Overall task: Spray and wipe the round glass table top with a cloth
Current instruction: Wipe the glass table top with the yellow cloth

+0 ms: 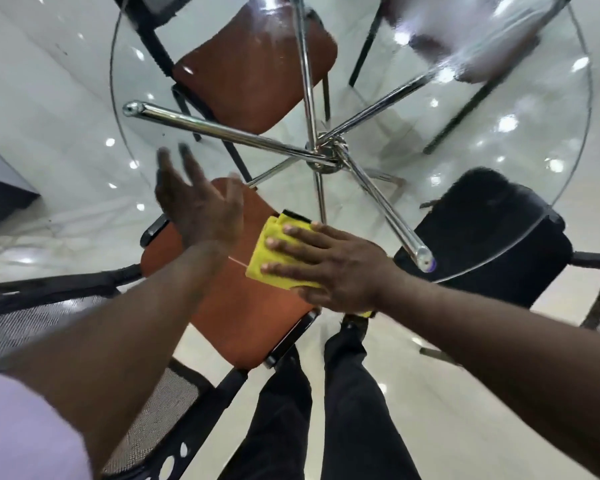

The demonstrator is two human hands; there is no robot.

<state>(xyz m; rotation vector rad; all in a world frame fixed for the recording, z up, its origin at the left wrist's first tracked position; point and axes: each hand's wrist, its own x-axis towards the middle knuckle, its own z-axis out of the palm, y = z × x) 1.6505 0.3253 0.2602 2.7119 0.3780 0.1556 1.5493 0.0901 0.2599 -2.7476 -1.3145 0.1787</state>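
Note:
The round glass table top fills the upper view, with chrome legs crossing beneath it. A folded yellow cloth lies flat on the glass near its front edge. My right hand presses flat on the cloth, fingers spread and pointing left. My left hand hovers above the glass to the left of the cloth, fingers spread, holding nothing. No spray bottle is in view.
Orange-seated chairs show through the glass at the front and the back. A black chair stands at the right, a mesh chair back at the lower left. Glossy white floor surrounds the table. My dark-trousered legs are below.

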